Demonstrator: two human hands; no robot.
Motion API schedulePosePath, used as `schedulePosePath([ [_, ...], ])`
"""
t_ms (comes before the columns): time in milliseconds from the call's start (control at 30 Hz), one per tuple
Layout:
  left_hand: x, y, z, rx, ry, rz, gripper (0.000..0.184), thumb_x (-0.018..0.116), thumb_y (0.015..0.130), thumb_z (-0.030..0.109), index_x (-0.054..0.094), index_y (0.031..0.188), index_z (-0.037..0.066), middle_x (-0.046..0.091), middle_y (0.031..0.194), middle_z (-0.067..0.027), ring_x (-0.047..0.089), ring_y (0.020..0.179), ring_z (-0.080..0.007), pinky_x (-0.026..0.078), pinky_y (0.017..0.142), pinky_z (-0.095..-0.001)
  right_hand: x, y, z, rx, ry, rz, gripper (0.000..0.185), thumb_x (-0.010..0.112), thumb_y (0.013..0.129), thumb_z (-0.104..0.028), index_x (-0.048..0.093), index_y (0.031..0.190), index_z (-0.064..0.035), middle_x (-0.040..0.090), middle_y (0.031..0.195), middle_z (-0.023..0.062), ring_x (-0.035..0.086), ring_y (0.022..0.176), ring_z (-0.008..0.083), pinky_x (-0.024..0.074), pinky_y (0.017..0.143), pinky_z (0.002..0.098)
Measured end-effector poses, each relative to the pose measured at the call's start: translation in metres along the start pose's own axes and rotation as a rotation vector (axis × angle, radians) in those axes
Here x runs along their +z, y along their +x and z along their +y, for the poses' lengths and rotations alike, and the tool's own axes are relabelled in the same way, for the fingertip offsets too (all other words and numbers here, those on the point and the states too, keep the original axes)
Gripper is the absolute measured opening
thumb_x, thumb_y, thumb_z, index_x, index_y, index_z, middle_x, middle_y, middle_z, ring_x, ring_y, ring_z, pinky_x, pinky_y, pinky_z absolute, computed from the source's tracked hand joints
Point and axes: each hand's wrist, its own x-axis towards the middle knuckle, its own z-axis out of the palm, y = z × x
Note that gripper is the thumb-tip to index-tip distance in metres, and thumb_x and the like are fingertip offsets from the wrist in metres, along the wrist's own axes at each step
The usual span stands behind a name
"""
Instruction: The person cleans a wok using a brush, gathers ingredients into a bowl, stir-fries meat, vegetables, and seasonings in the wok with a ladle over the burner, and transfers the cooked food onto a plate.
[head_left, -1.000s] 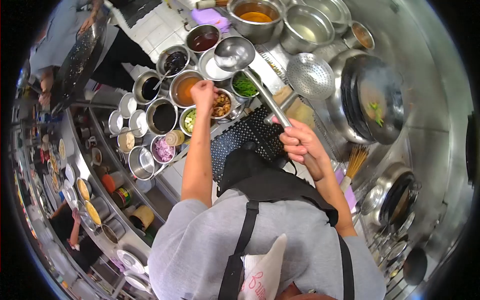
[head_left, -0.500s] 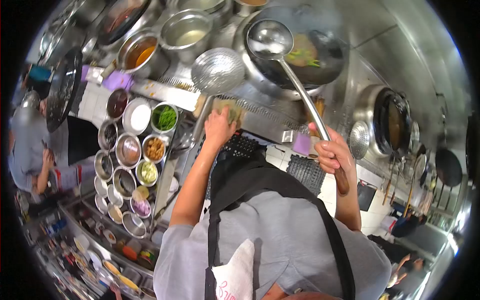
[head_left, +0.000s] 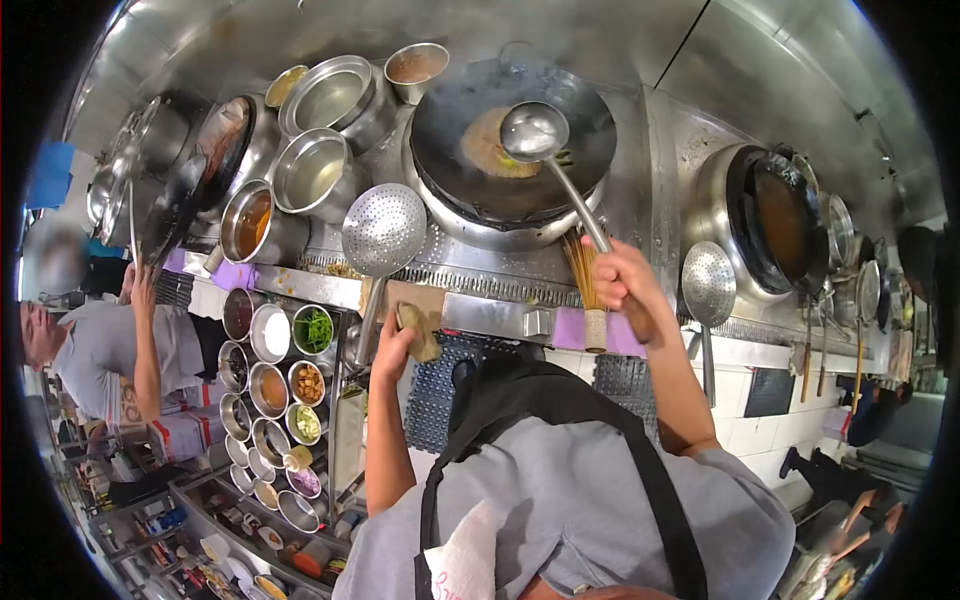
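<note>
My right hand [head_left: 622, 277] is wrapped round the handle of a long steel ladle [head_left: 534, 131], whose bowl is over the smoking black wok [head_left: 440, 135]. Brownish food [head_left: 486, 140] with green pieces lies in the wok, partly hidden by the ladle. Below and left of the wok, my left hand [head_left: 396, 342] grips a folded greenish-brown cloth [head_left: 420, 333] at the counter's front edge. A perforated skimmer [head_left: 383, 229] rests just above that hand, its handle pointing down beside it.
Metal bowls of ingredients [head_left: 270, 333] stand at the left, below steel pots [head_left: 316, 174]. A bamboo brush [head_left: 583, 272] stands near the ladle handle. A second wok [head_left: 783, 222] is at the right. Another person [head_left: 125, 345] holds a wok at the far left.
The view has swung towards the stove. My left hand has left the ingredient bowls and taken hold of the cloth. The ladle, still in my right hand, has moved over the wok.
</note>
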Motion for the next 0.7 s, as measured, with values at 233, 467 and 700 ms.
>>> schedulePosePath([
  [233,0.035,-0.048,-0.040,-0.261,-0.809,0.075,0.058,0.068,0.088,0.025,0.051,0.137,-0.001,0.062,0.128,-0.0205,0.062,0.117,-0.0386,0.052,0.102,-0.0519,-0.049,0.057,-0.012,-0.250,-0.596,0.156,0.029,0.054,0.095,-0.006,0.054,0.123,-0.0012,0.050,0.063,0.0009,0.051,0.044,0.0118,0.0421,0.038,0.0313],
  [467,0.086,-0.017,0.012,-0.294,-1.010,-0.210,0.064,0.057,0.095,0.051,0.054,0.137,0.002,0.063,0.125,-0.0245,0.060,0.117,-0.0475,0.038,0.103,-0.0763,-0.042,0.128,-0.015,-0.247,-0.646,0.222,0.031,0.055,0.092,-0.005,0.055,0.122,0.0012,0.050,0.061,0.0027,0.049,0.041,0.0129,0.0414,0.037,0.0326],
  [700,0.138,0.106,0.101,-0.354,-0.820,-0.534,0.062,0.057,0.097,0.050,0.050,0.139,0.005,0.056,0.137,-0.0214,0.053,0.129,-0.0445,0.044,0.097,-0.0739,-0.042,0.027,-0.012,-0.173,-0.936,0.048,0.057,0.058,0.091,-0.007,0.047,0.147,-0.0034,0.060,0.078,0.0109,0.054,0.055,0.0175,0.0463,0.053,0.0340],
])
